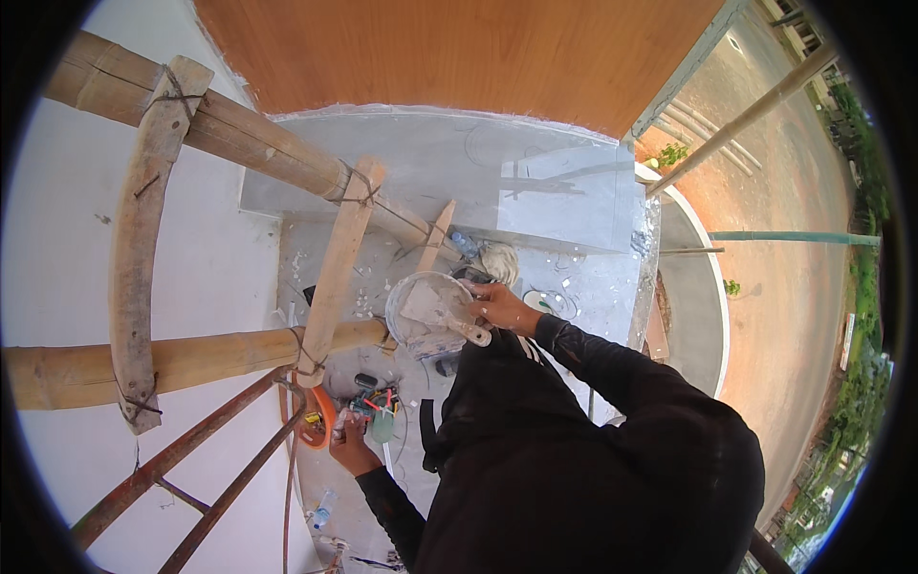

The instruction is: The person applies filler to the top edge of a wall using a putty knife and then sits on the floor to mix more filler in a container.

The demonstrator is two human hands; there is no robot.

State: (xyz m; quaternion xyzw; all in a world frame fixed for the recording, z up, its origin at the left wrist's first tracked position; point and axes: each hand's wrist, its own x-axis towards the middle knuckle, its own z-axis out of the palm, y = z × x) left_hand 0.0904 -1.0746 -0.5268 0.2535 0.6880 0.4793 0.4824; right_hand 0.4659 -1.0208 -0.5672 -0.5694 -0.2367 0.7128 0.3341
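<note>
My right hand (504,310) is closed on the rim of a round whitish bucket (395,313) held in front of my body. A putty knife (469,330) lies across the bucket, its wide blade inside over pale paste and its handle sticking out over the near rim, just below my fingers. My left hand (352,448) is lower and to the left, fingers drawn together. Whatever they may hold is too small to make out. Beside that hand, an orange basin (328,418) and a bunch of tools (381,402) with red and green parts appear far below.
Bamboo poles (249,143) with wooden crosspieces (346,258) tied on run along the left. Rusty metal bars (186,459) slope below them. A brown wood panel (459,57) stands ahead above a grey ledge (421,163). Bottles, cloth and white chips litter the floor.
</note>
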